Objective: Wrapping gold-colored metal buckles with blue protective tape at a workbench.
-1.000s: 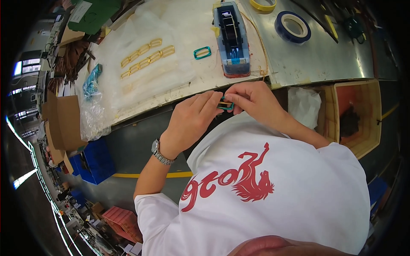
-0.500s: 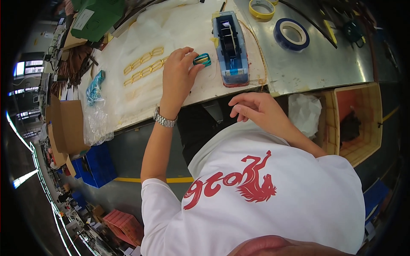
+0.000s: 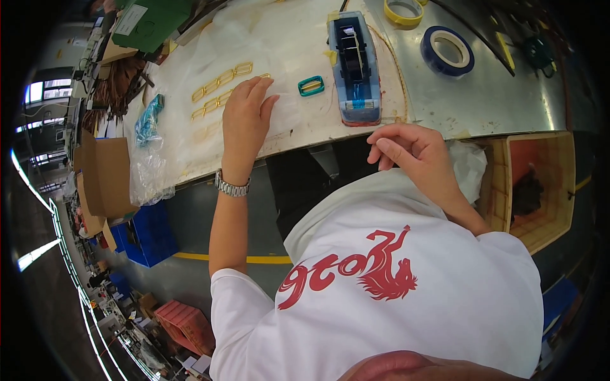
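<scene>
On the white worktop, gold rectangular buckles lie in two rows: an upper row of buckles (image 3: 222, 80) and a lower row of buckles (image 3: 208, 108). My left hand (image 3: 244, 117) reaches over the right end of the lower row, its fingertips at a gold buckle and its thumb held apart. To its right lies a single gold buckle with teal film around its frame (image 3: 311, 86), touched by neither hand. Beyond that stands a blue tape dispenser (image 3: 357, 76) with a strip of blue tape at its near end. My right hand (image 3: 416, 152) hovers before the table edge, fingers loosely bent, holding nothing.
A blue tape roll (image 3: 447, 51) and a yellow tape roll (image 3: 404, 11) lie on the metal surface at right. Crumpled teal film (image 3: 149, 120) lies at the left. An open cardboard box (image 3: 108, 174) and a wooden crate (image 3: 543, 190) flank the table.
My left hand has moved left, from the teal-wrapped buckle to the end of the lower row, leaving that buckle on the worktop. The view has shifted slightly.
</scene>
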Tool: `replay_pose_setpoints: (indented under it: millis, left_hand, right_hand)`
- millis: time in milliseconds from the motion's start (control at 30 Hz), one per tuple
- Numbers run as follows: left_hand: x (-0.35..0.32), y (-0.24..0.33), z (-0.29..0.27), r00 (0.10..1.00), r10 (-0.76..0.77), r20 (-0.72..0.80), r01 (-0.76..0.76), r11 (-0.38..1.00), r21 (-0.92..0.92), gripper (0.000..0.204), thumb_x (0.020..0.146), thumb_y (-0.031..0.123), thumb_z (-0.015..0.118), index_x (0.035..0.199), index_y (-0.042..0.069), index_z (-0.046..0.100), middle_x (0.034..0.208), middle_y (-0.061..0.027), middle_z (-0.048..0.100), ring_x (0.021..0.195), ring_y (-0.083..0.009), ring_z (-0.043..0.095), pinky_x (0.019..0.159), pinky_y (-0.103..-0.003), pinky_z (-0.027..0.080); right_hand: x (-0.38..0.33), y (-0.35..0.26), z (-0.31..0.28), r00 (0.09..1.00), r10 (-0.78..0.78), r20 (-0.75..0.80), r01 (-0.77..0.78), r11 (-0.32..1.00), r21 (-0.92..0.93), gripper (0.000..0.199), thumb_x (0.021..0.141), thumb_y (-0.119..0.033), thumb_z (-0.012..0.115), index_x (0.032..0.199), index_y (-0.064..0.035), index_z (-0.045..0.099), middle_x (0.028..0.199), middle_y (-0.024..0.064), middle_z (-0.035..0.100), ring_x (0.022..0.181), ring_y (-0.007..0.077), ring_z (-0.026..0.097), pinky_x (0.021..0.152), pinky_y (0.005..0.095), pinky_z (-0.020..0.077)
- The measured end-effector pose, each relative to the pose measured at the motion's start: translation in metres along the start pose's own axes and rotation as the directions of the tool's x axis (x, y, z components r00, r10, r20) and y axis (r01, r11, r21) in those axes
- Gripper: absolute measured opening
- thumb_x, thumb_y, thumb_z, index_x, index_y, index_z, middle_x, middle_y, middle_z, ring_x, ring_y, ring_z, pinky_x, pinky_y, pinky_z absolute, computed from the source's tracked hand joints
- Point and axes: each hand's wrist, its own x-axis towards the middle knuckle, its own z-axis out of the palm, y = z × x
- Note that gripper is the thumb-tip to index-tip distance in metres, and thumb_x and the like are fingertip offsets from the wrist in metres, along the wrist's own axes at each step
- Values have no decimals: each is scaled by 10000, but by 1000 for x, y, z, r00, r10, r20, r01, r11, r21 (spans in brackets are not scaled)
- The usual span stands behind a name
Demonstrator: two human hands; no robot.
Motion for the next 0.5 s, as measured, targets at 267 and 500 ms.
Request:
replay_pose_setpoints:
  millis: [267, 500]
  left_hand:
    - [-52, 8, -41, 984, -119, 135, 105, 989, 101, 171, 1021, 183, 744, 1149, 72, 767, 865, -131, 748, 779, -344, 706, 689, -459, 558]
    - [-71, 40, -65, 881, -250, 401, 259, 965, 31, 158, 1006, 169, 772, 1106, 49, 793, 871, -152, 778, 730, -326, 730, 673, -400, 559]
  right_hand:
    - [30, -11, -17, 915, -320, -246, 250, 927, -278, 233, 1099, -181, 680, 1179, 9, 789, 961, 48, 769, 757, 76, 614, 673, 225, 517]
    - [57, 4, -20, 951, -265, -159, 218, 940, -264, 311, 1106, -257, 688, 1132, 26, 816, 816, 32, 712, 635, 74, 581, 596, 239, 471]
